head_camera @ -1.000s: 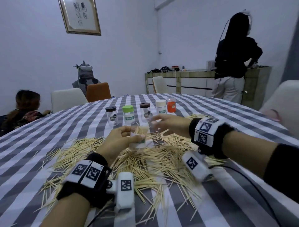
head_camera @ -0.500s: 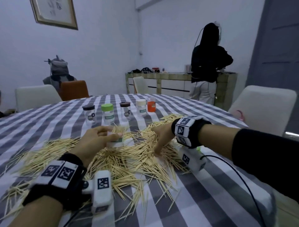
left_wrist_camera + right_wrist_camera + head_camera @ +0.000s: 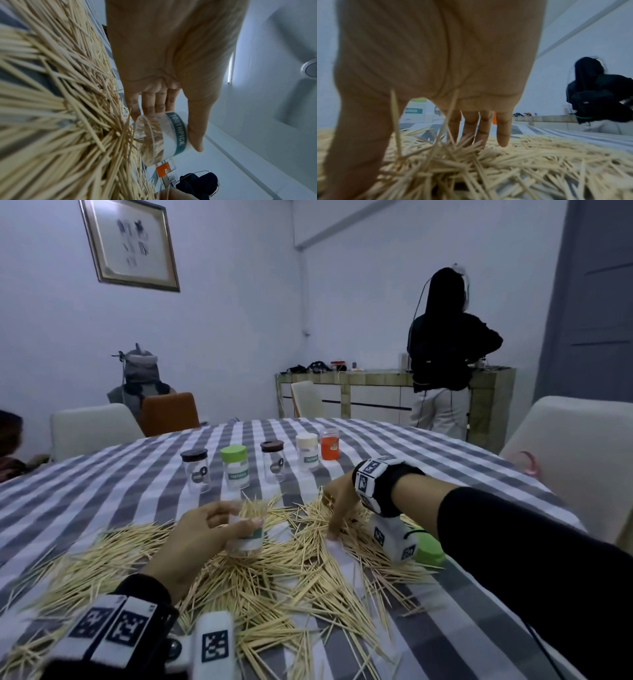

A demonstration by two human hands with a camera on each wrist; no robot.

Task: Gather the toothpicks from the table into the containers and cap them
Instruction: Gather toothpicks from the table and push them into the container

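Head overview; wrists near toothpicks [image 3: 260, 583]

I see pale wooden toothpicks [image 3: 274, 583] heaped across the near table. An uncapped clear container [image 3: 247, 534] with a teal "TOOTHPICK" band stands among them, bristling with picks. Its green cap [image 3: 428, 549] lies to the right. Five capped containers [image 3: 260, 465] line up farther back.

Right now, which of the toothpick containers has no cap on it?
The container gripped by the left hand: toothpicks stick from its open top. The five behind it stand capped.
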